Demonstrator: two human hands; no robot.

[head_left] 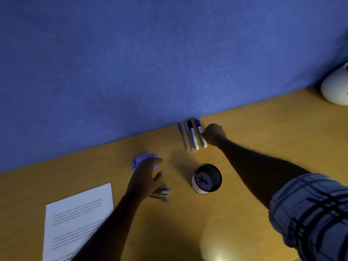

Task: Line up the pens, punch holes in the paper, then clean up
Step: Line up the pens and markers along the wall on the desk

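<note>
Several pens lie side by side near the blue wall: a thin blue pen [182, 136], a purple pen [188, 137], a black-capped marker [193, 135] and a blue-capped marker [200, 133]. My right hand [213, 134] has its fingers curled at the blue-capped marker's barrel and pinches it. My left hand [146, 177] hovers with spread fingers over the purple hole punch [140, 159] and a small stapler [162, 195], holding nothing. A printed paper sheet [75, 219] lies at the lower left.
An empty black mesh pen cup [206, 178] stands on the wooden desk [188, 232] between my arms. A white rounded object [335, 87] sits at the far right by the wall. The blue wall borders the desk's far edge.
</note>
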